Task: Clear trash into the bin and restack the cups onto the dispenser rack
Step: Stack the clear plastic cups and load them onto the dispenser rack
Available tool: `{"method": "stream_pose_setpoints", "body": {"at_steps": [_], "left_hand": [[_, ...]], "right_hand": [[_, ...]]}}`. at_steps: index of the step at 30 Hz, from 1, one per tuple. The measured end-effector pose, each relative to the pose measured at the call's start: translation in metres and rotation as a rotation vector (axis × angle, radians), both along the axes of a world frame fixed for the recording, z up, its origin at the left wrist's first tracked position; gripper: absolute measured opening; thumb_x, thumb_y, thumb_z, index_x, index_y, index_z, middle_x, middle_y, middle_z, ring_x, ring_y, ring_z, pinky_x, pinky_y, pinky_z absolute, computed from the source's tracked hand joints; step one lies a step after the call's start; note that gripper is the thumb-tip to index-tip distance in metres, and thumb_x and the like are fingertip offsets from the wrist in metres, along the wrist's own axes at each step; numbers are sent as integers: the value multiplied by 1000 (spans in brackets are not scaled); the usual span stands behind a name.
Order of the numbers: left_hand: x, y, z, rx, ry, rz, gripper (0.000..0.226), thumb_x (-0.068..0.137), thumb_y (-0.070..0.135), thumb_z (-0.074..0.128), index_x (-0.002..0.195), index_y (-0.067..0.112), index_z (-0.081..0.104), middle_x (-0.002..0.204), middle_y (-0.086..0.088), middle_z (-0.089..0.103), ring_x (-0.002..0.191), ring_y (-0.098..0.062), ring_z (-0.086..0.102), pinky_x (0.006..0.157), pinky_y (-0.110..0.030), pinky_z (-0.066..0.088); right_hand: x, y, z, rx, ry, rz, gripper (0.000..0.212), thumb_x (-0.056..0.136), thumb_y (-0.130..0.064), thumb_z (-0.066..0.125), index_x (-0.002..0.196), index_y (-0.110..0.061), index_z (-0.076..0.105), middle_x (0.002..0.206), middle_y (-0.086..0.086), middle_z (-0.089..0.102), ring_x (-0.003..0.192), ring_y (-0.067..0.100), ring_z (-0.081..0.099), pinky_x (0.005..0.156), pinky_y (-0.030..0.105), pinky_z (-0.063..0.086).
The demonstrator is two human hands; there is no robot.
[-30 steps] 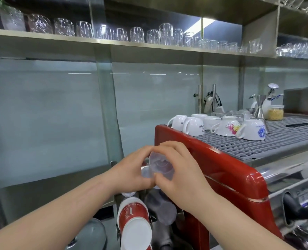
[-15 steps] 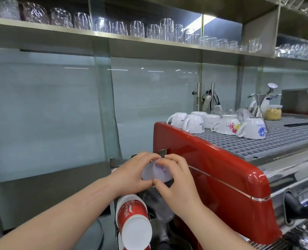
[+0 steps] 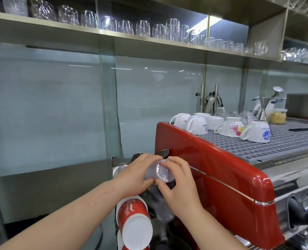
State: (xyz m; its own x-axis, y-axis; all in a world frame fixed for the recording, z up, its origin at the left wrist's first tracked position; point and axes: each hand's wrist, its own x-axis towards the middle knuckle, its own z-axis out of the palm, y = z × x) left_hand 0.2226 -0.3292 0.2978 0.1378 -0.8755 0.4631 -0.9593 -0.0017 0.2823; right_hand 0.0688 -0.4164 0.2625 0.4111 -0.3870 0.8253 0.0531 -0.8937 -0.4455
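Both your hands grip one clear plastic cup, its base facing you: left hand pinches it from the left, right hand from the right. It sits at the top of the dispenser rack, tight against the red espresso machine. One red-and-white paper cup stack pokes out just below your left wrist, a clear cup stack beside it. Five white mugs stand upside down on the machine's grate. Glass panel closes the left; open room only toward you.
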Motion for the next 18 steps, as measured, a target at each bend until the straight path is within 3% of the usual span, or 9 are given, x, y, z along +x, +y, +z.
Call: {"method": "stream_pose_setpoints", "body": {"at_steps": [6,10,13,15,18], "left_hand": [[8,3,-4,-3,15,44,61,81,29,63,130,51,36,126,12,48,119,-7,50,101,-36,46],[12,3,-5,17,7,94,54,84,29,62,130,49,40,129,14,49,118,-7,52,98,-37,48],[11,-1,-9,86,-21,102,51,90,20,57,137,35,45,136,10,48,125,-9,49,107,-28,40],[12,-5,-11,105,-33,116,50,95,15,51,141,31,44,142,9,46,129,-10,46,104,-18,32],[13,-12,-13,121,-10,117,49,95,13,50,141,31,44,143,9,45,130,-9,44,100,-14,29]], "right_hand": [[7,1,0,-52,25,42,43,73,-5,76,113,-15,62,122,-9,43,118,-19,33,98,1,26],[15,-8,-5,16,132,48,50,78,-9,72,122,-25,55,124,-12,40,116,-20,32,95,-2,24],[23,-16,-12,95,204,16,63,78,-12,72,133,-27,47,127,-17,37,115,-12,37,100,5,28],[28,-20,-16,108,249,-14,63,79,-12,70,136,-25,46,128,-17,36,117,-5,38,105,15,32],[32,-24,-19,107,309,-50,64,80,-12,68,138,-23,43,135,-9,38,122,4,40,106,18,31]]}}
